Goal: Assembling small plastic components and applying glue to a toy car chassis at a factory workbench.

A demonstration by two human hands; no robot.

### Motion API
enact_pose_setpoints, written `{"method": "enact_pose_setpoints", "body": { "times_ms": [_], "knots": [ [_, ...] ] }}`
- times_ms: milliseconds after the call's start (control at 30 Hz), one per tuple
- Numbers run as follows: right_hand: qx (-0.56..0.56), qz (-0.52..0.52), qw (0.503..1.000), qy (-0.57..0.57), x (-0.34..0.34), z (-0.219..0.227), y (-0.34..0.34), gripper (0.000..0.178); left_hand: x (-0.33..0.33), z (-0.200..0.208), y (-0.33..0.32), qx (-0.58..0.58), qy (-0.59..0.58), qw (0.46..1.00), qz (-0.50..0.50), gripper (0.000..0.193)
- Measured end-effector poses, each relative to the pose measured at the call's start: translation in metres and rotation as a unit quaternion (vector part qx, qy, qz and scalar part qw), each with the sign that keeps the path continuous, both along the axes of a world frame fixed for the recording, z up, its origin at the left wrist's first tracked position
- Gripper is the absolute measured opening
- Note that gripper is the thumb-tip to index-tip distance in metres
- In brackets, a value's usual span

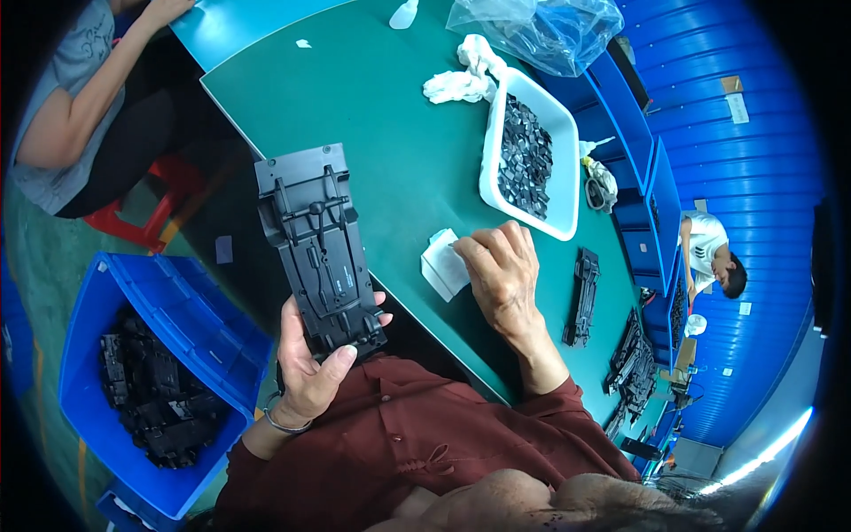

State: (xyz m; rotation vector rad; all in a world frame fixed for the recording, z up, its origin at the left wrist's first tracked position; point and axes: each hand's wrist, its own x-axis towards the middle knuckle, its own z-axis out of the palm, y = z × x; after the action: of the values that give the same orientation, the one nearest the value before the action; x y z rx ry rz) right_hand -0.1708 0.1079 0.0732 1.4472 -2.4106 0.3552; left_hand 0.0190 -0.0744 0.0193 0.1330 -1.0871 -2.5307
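My left hand (310, 368) grips the lower end of a long black plastic moulded part (324, 244), shaped like a toy-car chassis, its ribbed face turned up. The thumb lies on its near end and the fingers wrap round behind. Over the green table (381, 168), my right hand (502, 277) is closed with curled fingers beside a small folded white cloth or paper (443, 264). Whatever its fingertips hold, if anything, is hidden. Beyond it stands a white tub (573, 191) filled with small black pieces (523, 155).
More black parts lie on the table at right (582, 297), some piled (631, 368). A blue bin (78, 355) holding black parts stands at lower left. White cloth (470, 75) and a clear bag (550, 31) lie beyond. One person (66, 115) sits left near a red stool (142, 222); another (707, 244) is at right.
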Motion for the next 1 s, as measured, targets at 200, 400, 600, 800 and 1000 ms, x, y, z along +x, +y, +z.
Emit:
{"method": "enact_pose_setpoints", "body": {
  "times_ms": [200,400,600,800,1000],
  "knots": [
    [0.011,0.054,0.997,0.046,-0.001,0.002,0.001,0.029,-0.001,-0.002,0.001,0.008,0.01,1.0,0.0,0.071],
    [0.011,0.126,0.99,0.065,-0.01,-0.001,0.007,0.033,-0.002,-0.006,-0.003,0.005,0.019,1.0,-0.003,0.07],
    [0.045,0.169,0.979,0.109,-0.016,0.005,0.003,0.031,-0.003,-0.01,-0.004,0.007,0.025,1.0,-0.012,0.071],
    [0.096,0.189,0.967,0.144,-0.017,0.012,0.0,0.029,0.001,-0.017,-0.006,0.013,0.018,1.0,-0.007,0.072],
    [0.127,0.213,0.955,0.161,-0.021,0.017,0.003,0.027,-0.001,-0.015,-0.007,0.012,0.023,1.0,-0.014,0.073]
  ]
}}
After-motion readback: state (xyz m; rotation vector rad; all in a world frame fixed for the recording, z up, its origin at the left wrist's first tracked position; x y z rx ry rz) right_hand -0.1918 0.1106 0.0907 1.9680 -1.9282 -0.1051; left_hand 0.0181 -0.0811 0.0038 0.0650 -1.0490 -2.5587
